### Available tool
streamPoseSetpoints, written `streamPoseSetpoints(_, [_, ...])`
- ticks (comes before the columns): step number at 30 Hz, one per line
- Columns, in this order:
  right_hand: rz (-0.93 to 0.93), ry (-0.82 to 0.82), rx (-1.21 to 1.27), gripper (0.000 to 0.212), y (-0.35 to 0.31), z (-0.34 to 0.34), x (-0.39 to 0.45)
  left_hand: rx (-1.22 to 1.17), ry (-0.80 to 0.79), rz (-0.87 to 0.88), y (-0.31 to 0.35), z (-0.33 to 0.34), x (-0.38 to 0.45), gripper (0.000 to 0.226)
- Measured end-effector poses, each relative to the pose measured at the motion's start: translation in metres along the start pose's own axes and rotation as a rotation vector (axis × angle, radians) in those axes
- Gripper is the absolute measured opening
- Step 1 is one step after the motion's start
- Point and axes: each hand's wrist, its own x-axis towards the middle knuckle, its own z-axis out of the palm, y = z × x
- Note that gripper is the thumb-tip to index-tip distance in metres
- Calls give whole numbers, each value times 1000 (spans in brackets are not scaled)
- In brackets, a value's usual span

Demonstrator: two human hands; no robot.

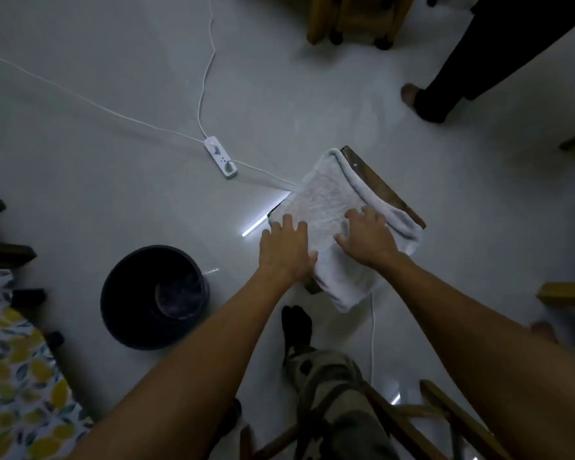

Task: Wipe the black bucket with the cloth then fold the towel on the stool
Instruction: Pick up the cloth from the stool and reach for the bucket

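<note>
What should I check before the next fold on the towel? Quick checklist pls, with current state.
1. Both hands on the towel: ok. The left hand and right hand press flat on the white towel, fingers spread.
2. Towel supported by the stool: ok mostly, but the near corner overhangs the edge.
3. Far edge lying flat: not ok. It is rolled up along the stool's far side.
4. Bucket out of the way: ok. The black bucket stands upright on the floor to the left, apart from the stool.
5. Cloth put away: cannot tell. No separate cloth is visible.
6. Cable clearance: cannot tell. The power strip has a cord running toward the stool.
</note>
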Motion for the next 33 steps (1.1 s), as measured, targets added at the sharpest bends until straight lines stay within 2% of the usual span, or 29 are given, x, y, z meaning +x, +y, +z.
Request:
streamPoseSetpoints(5, [-5,112,-36,76,-9,19,12,84,157,58,3,26,15,59])
streamPoseSetpoints(10, [-6,194,-92,80,-19,42,7,11,238,12,-6,52,7,56])
streamPoseSetpoints(14, [-35,217,-102,65,-20,62,-16,-25,289,-13,-11,66,-35,54])
streamPoseSetpoints(18, [-108,180,-30,32,-22,73,-55,-30,332,-74,-23,67,-98,58])
streamPoseSetpoints(23, [-203,139,29,26,-42,46,-89,79,367,-176,-45,45,-161,61])
streamPoseSetpoints(27, [-286,238,104,28,-71,8,-122,124,400,-254,-55,35,-202,64])
streamPoseSetpoints(30, [-370,324,207,22,-97,-21,-152,103,425,-311,-63,30,-231,64])
streamPoseSetpoints(33, [-444,337,356,20,-121,-36,-179,111,423,-379,-84,32,-259,61])
